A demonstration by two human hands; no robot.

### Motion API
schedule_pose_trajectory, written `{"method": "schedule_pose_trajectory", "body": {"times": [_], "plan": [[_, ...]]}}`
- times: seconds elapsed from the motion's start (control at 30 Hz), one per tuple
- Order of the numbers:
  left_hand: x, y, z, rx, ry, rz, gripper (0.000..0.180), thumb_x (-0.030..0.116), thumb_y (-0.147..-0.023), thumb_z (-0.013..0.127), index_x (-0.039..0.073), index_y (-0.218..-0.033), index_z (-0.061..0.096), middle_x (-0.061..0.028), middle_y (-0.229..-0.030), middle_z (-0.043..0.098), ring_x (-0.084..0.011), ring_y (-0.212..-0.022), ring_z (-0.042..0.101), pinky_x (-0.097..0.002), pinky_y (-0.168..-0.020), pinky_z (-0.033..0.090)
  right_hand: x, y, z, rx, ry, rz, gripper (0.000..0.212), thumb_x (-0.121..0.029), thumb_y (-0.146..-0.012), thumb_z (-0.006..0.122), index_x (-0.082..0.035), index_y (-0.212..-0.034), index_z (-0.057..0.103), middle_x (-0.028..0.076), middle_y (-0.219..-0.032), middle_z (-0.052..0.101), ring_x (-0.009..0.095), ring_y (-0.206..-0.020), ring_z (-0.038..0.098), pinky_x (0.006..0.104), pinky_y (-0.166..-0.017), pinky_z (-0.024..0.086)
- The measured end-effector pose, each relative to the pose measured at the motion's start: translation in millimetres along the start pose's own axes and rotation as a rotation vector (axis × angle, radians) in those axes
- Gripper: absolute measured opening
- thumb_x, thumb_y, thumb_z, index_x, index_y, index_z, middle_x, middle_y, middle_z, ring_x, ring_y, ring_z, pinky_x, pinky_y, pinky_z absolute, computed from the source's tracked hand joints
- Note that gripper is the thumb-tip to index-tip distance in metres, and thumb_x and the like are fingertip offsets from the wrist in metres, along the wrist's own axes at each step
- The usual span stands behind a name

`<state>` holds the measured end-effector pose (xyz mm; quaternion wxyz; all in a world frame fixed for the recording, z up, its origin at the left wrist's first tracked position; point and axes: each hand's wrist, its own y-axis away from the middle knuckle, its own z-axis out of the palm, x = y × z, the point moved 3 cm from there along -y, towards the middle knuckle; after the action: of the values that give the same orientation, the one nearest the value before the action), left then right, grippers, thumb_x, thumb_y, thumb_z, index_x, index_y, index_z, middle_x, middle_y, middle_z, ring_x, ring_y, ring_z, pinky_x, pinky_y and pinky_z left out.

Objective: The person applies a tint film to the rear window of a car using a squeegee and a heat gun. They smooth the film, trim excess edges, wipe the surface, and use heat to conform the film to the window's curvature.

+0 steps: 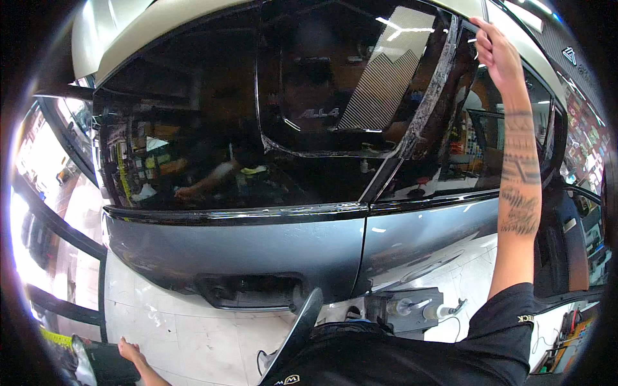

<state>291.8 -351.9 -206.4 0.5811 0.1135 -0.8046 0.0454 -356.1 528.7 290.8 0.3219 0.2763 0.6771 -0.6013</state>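
Observation:
My right hand [497, 56] is raised to the top edge of a car's side window, below the pale roof [187, 26]. Its fingers are curled, with the fingertips together at the trim; whatever they pinch is too small to make out. Beside it, a strip with a wrinkled, glossy surface [426, 106] runs down the dark pillar. Down at the lower left, my left hand [131, 350] is held out from my body, fingers loosely bent and apart, with nothing visible in it. It is close to a black box-like object [109, 363].
The car's dark grey lower body [257, 248] has a recess [251, 293] near my waist. A thin grey curved panel [309, 321] stands against my body. At its right, a dark cart [412, 312] carries clear bottles [409, 307]. An open car door [582, 238] is at far right.

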Motion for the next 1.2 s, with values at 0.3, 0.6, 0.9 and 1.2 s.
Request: {"method": "schedule_pose_trajectory", "body": {"times": [0.3, 0.6, 0.9, 1.2], "plan": [[138, 150, 106, -1.276, -1.37, 0.671, 0.061, 0.048, -0.089, 0.06, 0.009, -0.136, 0.053, -0.0203, -0.126, 0.061, -0.0334, -0.112, 0.061, -0.0402, -0.098, 0.046, -35, 178, 94, -0.133, 0.44, -0.051, 0.031, -0.017, -0.099, 0.05, 0.0, -0.125, 0.054, 0.001, -0.084, 0.056, 0.002, -0.062, 0.041, 0.0151, -0.053, 0.032], [348, 430, 164, -1.462, -0.322, 1.679, 0.037, 0.017, -0.084, 0.066, 0.003, -0.118, 0.062, -0.0129, -0.094, 0.061, -0.0317, -0.091, 0.057, -0.039, -0.083, 0.044, 48, 245, 219, -0.181, 0.343, 0.017, 0.009, 0.0, -0.092, 0.056, 0.0, -0.1, 0.062, 0.001, -0.063, 0.058, 0.005, -0.054, 0.047, 0.0207, -0.049, 0.037], [348, 521, 230, -1.434, 0.203, 1.951, 0.038, 0.015, -0.084, 0.066, 0.005, -0.12, 0.061, -0.0109, -0.104, 0.06, -0.0287, -0.105, 0.052, -0.0396, -0.093, 0.039, 99, 260, 274, 0.008, 0.237, 0.022, 0.009, -0.007, -0.094, 0.06, 0.001, -0.09, 0.061, 0.002, -0.061, 0.058, 0.005, -0.053, 0.052, 0.0216, -0.049, 0.041], [334, 548, 257, -1.359, 0.344, 1.893, 0.06, 0.012, -0.079, 0.067, 0.011, -0.137, 0.051, -0.0094, -0.12, 0.054, -0.0281, -0.112, 0.046, -0.0397, -0.093, 0.035, 103, 259, 304, 0.228, 0.414, -0.222, 0.01, 0.003, -0.086, 0.064, 0.003, -0.093, 0.058, 0.014, -0.094, 0.064, 0.017, -0.068, 0.063, 0.0261, -0.057, 0.051]]}}
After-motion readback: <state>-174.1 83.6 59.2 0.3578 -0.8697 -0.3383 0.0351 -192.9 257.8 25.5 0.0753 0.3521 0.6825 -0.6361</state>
